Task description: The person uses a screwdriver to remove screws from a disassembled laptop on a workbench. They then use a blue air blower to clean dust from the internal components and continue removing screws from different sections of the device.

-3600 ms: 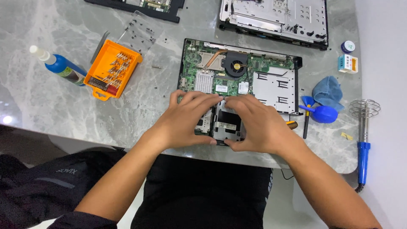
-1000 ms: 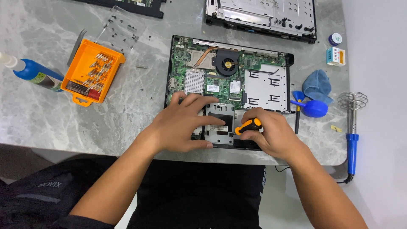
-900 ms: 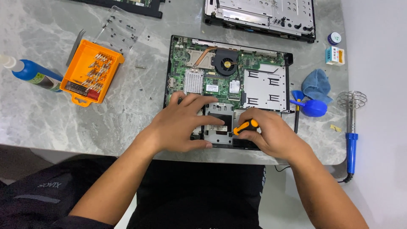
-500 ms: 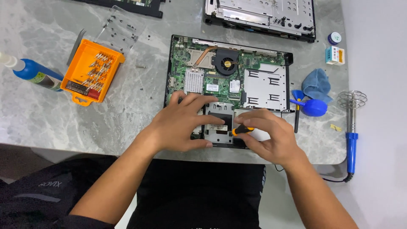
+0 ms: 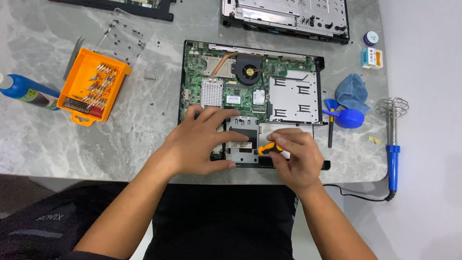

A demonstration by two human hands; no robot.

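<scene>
You had the opened laptop base [image 5: 250, 91] lying flat on the table [image 5: 120, 135], its bottom cover already off, so the green board, the copper heat pipe and the round fan [image 5: 248, 72] toward its far edge lay bare. By that showing the opening-up was done and the work had reached the parts inside; the board itself sat in place in the base.

Your left hand [image 5: 199, 144] lay spread flat over the near left part of the base, fingers reaching onto the dark metal bracket [image 5: 242, 139] at its near edge, pressing and gripping nothing. Your right hand [image 5: 296, 156] was just right of that bracket, its grip pinched round the orange-and-black screwdriver [image 5: 269, 148]; the tip was hidden, so I could not tell which screw it met.

Left of the base, the orange bit case [image 5: 91, 86] stood open with loose screws [image 5: 137, 67] scattered near it. Right of the base lay a blue air blower [image 5: 349, 117], a blue cloth [image 5: 351, 91] and a blue-handled soldering iron [image 5: 392, 154]. Beyond the base's far edge sat another stripped chassis [image 5: 288, 17].
</scene>
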